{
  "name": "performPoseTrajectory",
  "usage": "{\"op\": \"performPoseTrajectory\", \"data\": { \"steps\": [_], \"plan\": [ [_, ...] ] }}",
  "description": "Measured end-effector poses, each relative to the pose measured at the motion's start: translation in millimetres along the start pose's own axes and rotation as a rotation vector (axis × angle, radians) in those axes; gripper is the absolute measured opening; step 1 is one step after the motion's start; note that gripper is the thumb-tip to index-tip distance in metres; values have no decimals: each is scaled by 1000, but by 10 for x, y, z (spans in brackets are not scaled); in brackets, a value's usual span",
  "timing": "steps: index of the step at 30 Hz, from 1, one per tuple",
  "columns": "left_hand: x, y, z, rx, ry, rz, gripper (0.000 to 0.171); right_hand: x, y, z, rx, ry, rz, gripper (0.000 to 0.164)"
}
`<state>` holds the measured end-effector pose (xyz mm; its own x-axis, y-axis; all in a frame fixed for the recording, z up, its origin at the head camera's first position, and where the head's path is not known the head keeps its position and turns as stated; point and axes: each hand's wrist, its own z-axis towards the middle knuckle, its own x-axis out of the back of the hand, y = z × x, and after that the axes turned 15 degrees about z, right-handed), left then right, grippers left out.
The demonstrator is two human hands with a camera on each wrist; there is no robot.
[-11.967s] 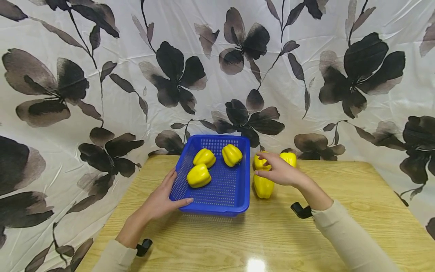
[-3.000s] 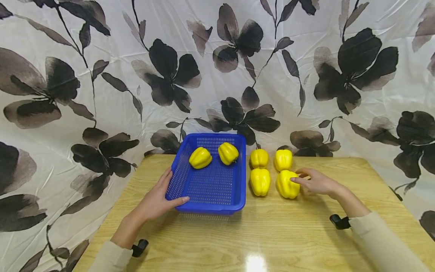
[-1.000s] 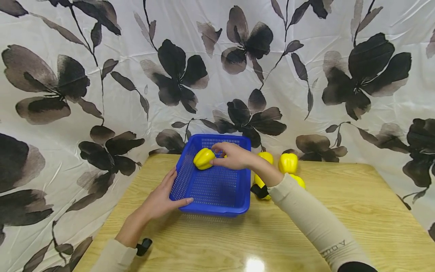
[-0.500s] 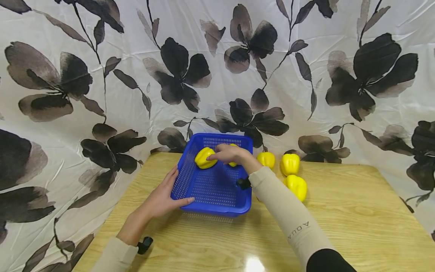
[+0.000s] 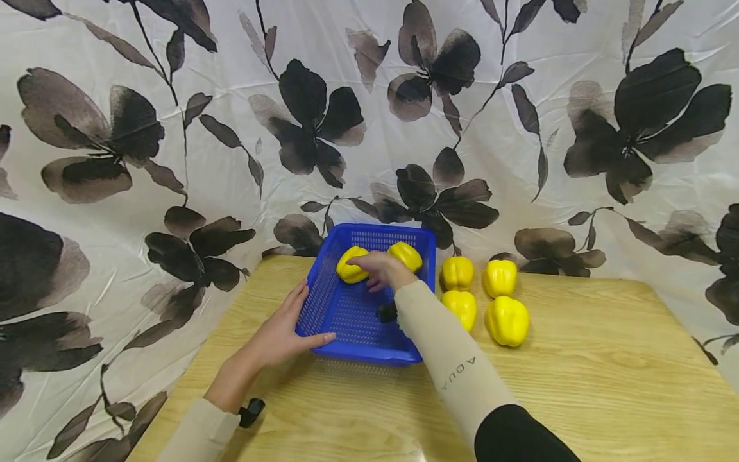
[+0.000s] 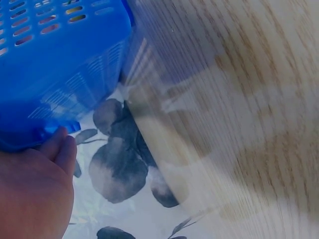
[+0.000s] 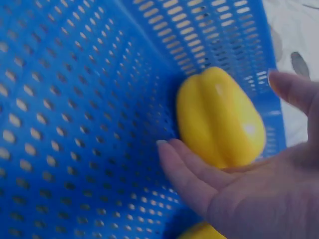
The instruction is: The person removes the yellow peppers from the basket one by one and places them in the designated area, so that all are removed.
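Observation:
A blue plastic basket [image 5: 364, 353] with perforated walls stands on the table, holding two yellow bell peppers. My left hand [image 5: 277, 337] grips its near left corner, thumb over the front rim and fingers along the left side. Inside the basket, my right hand [image 5: 385, 269] is at the left bell pepper [image 5: 348, 269]. In the right wrist view, the fingers [image 7: 187, 174] lie beside that yellow bell pepper [image 7: 219, 119], and the thumb stands apart from it. The other bell pepper [image 5: 406, 256] sits at the back right of the basket.
Right of the basket, several yellow bell peppers stand in two rows on the wooden table [image 5: 594, 359], among them a front right one [image 5: 507, 321]. The right sleeve [image 5: 444, 346] partly covers the front left one. A floral cloth [image 5: 369, 147] hangs behind the table.
Since 12 seconds ago, one bell pepper has gone from basket to table. My right hand has left the front right table pepper and moved left into the basket. My left hand stays on the basket.

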<state>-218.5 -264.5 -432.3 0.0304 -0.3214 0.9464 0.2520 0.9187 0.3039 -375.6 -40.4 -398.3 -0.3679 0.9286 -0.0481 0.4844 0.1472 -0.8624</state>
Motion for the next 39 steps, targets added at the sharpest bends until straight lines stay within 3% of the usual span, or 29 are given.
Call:
{"op": "performPoseTrajectory", "data": {
  "steps": [7,19,30,39],
  "plan": [
    [43,8,-21,-7,4,10,127,-113,72,83,86,130,37,72],
    [-11,2,-6,-18,30,15,125,-87,204,234,195,192,59,70],
    [-10,24,-21,0,9,11,126,-70,236,216,222,166,117,76],
    [7,16,-21,7,14,3,124,-93,-9,50,256,68,136,81]
  ]
}}
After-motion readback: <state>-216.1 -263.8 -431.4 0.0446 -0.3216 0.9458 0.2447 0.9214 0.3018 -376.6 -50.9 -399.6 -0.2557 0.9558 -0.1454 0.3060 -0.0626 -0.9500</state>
